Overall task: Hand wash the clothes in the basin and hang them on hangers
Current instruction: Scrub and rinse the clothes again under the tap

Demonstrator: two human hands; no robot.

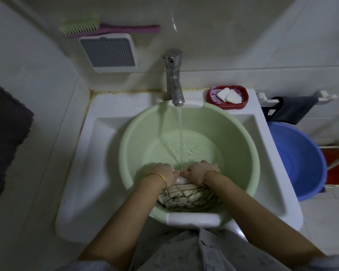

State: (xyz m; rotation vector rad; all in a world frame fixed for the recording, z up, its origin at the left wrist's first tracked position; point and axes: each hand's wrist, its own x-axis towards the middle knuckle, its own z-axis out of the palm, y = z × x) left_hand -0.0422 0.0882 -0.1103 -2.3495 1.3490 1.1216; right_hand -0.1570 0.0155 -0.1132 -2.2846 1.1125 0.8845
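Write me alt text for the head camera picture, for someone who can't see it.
Seen from above, a left hand and right hand grip a bunched patterned cloth at the near side of a green basin in a white sink, while the tap runs water into it. A red soap dish sits right of the tap; a blue basin stands beside the sink.

A red soap dish sits beyond the fingers to the right; a green brush hangs far beyond, left; a blue tub stands well right.
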